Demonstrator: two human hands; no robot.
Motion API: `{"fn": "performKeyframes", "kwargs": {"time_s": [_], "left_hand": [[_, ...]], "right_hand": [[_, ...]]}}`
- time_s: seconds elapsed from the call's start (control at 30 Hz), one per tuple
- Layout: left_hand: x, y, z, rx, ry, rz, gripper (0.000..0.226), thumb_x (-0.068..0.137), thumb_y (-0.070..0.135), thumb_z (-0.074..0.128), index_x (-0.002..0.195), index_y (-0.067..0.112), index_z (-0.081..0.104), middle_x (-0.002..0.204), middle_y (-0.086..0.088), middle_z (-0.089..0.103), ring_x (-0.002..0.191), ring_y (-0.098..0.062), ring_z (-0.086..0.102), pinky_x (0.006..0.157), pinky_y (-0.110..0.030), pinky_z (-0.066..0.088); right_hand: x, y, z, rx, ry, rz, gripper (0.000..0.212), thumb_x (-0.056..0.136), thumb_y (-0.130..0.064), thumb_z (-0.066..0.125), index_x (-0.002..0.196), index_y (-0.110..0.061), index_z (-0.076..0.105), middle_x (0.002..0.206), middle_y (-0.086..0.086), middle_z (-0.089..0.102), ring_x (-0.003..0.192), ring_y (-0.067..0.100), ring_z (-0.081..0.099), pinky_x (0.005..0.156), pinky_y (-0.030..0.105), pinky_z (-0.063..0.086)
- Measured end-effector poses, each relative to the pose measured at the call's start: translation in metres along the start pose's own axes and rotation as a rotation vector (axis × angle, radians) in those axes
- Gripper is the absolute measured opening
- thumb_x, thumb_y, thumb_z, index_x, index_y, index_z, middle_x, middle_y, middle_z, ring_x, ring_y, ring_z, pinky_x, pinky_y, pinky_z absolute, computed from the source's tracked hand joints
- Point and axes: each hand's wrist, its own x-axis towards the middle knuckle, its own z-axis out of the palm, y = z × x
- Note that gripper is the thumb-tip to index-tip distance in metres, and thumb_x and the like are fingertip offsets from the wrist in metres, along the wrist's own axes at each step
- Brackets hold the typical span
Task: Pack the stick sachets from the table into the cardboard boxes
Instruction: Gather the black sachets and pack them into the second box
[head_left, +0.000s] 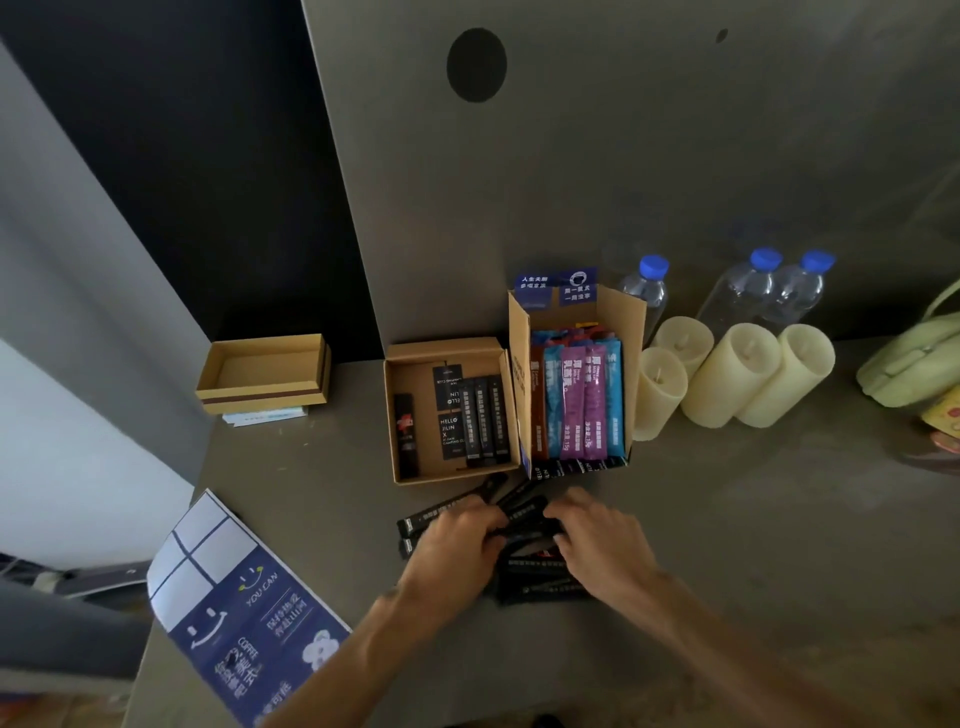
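Black sachets (540, 584) heaped before a shallow box (442, 348) and a tall box (519, 338); left hand (457, 538) and right hand (600, 540) grip a bundle.

Three cardboard boxes (411, 382), three water bottles (647, 293) and four cream candles (727, 376).

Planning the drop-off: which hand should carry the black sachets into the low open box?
Left, likely. Both hands hold the black sachets, but the left hand lies in front of the low box; the right hand lies in front of the tall box.
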Motion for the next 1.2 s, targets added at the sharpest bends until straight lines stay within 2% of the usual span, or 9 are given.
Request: {"fn": "performKeyframes", "kwargs": {"time_s": [0.07, 0.17, 0.4, 0.53, 0.63, 0.8, 0.93, 1.07, 1.2], "left_hand": [[-0.002, 0.0, 0.007, 0.016, -0.001, 0.0, 0.026, 0.095, 0.02, 0.06, 0.12, 0.019, 0.068, 0.122, 0.006, 0.057, 0.108, -0.012, 0.06, 0.095, -0.02, 0.047], [-0.002, 0.0, 0.009, 0.023, 0.047, 0.014, 0.026, 0.095, 0.019, 0.059, 0.119, 0.019, 0.067, 0.122, 0.006, 0.056, 0.11, -0.013, 0.058, 0.096, -0.022, 0.047], [0.001, -0.001, -0.01, 0.05, 0.207, 0.02, 0.01, 0.09, 0.029, 0.065, 0.099, 0.029, 0.067, 0.101, 0.016, 0.062, 0.093, -0.003, 0.056, 0.077, -0.019, 0.046], [0.006, 0.006, -0.029, -0.088, 0.099, 0.012, 0.009, 0.09, 0.024, 0.068, 0.094, 0.032, 0.069, 0.093, 0.021, 0.061, 0.089, 0.002, 0.056, 0.078, -0.017, 0.048], [0.006, 0.02, -0.042, -0.26, 0.013, -0.024, 0.014, 0.094, 0.021, 0.064, 0.088, 0.033, 0.066, 0.092, 0.016, 0.064, 0.086, 0.007, 0.06, 0.069, -0.01, 0.048], [0.001, 0.037, -0.053, -0.538, 0.066, -0.065, 0.012, 0.095, 0.019, 0.064, 0.093, 0.027, 0.072, 0.084, 0.002, 0.07, 0.077, -0.009, 0.065, 0.071, -0.027, 0.055], [-0.006, 0.047, -0.064, -0.695, 0.114, -0.044, 0.021, 0.094, 0.009, 0.063, 0.101, 0.026, 0.074, 0.082, 0.002, 0.07, 0.075, -0.008, 0.064, 0.069, -0.023, 0.054], [-0.012, 0.051, -0.068, -0.742, 0.125, -0.048, 0.022, 0.092, 0.007, 0.065, 0.099, 0.025, 0.075, 0.087, -0.01, 0.069, 0.086, -0.028, 0.065, 0.079, -0.038, 0.055], [-0.016, 0.053, -0.072, -0.782, 0.129, -0.045, 0.027, 0.09, 0.003, 0.065, 0.109, 0.022, 0.073, 0.093, -0.007, 0.072, 0.091, -0.026, 0.065, 0.081, -0.033, 0.055]], "right_hand": [[0.0, 0.003, 0.001, -0.016, 0.032, -0.046, 0.03, 0.101, -0.025, 0.052, 0.13, -0.03, 0.059, 0.122, -0.01, 0.052, 0.098, 0.014, 0.067, 0.08, 0.032, 0.057], [-0.001, 0.008, 0.0, 0.028, 0.082, -0.093, 0.026, 0.103, -0.029, 0.05, 0.126, -0.031, 0.062, 0.117, -0.012, 0.051, 0.093, 0.012, 0.066, 0.077, 0.029, 0.056], [-0.003, 0.008, -0.027, 0.323, 0.154, -0.091, 0.012, 0.098, -0.032, 0.062, 0.104, -0.027, 0.071, 0.1, -0.017, 0.061, 0.088, 0.003, 0.062, 0.075, 0.028, 0.054], [-0.005, -0.003, -0.059, 0.63, 0.135, -0.041, 0.004, 0.096, -0.023, 0.067, 0.094, -0.019, 0.069, 0.083, -0.003, 0.069, 0.06, 0.013, 0.067, 0.056, 0.024, 0.055], [-0.002, -0.01, -0.088, 0.763, 0.116, -0.043, 0.009, 0.096, -0.022, 0.068, 0.089, -0.016, 0.069, 0.08, 0.003, 0.071, 0.055, 0.016, 0.065, 0.055, 0.024, 0.053], [0.016, -0.018, -0.123, 0.783, 0.172, -0.05, 0.01, 0.097, -0.018, 0.066, 0.088, -0.014, 0.07, 0.075, 0.005, 0.071, 0.052, 0.013, 0.062, 0.057, 0.029, 0.053], [0.028, -0.021, -0.144, 0.771, 0.226, -0.036, 0.011, 0.097, -0.016, 0.065, 0.089, -0.013, 0.07, 0.077, 0.011, 0.072, 0.05, 0.011, 0.059, 0.053, 0.027, 0.05], [0.035, -0.023, -0.155, 0.764, 0.232, -0.03, 0.01, 0.098, -0.02, 0.065, 0.092, -0.014, 0.071, 0.081, 0.01, 0.073, 0.05, 0.009, 0.058, 0.061, 0.03, 0.051], [0.037, -0.026, -0.157, 0.79, 0.218, -0.041, 0.009, 0.098, -0.018, 0.064, 0.095, -0.014, 0.071, 0.082, 0.008, 0.073, 0.049, 0.008, 0.057, 0.062, 0.029, 0.051]]}}
